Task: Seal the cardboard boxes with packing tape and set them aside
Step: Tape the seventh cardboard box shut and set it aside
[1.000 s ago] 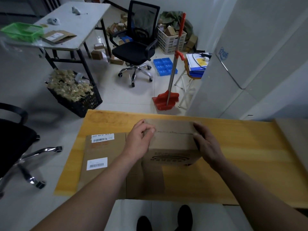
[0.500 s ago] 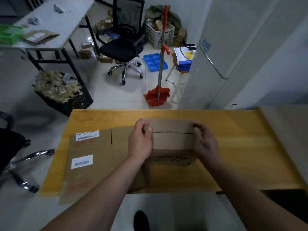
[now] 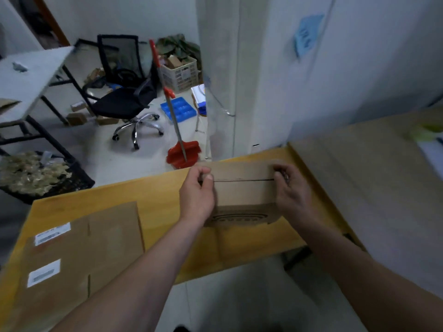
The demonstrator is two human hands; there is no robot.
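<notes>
A small brown cardboard box (image 3: 242,195) stands on the yellow wooden table (image 3: 163,200), its two top flaps folded shut with a dark seam between them. My left hand (image 3: 197,196) grips the box's left end, fingers curled over the top edge. At the right end my right hand (image 3: 291,191) grips it the same way. A flattened cardboard box (image 3: 79,255) with white labels lies at the table's left. No tape shows in the frame.
A large brown cardboard sheet (image 3: 369,188) covers the surface on the right. Beyond the table stand a red dustpan with broom (image 3: 183,153), a black office chair (image 3: 124,101), a black crate of packing filler (image 3: 36,176) and a grey table (image 3: 31,75).
The view has swung to the right and tilted, so the table now slants. Both hands keep their grip on the box's two ends; the box looks slightly farther right on the table.
</notes>
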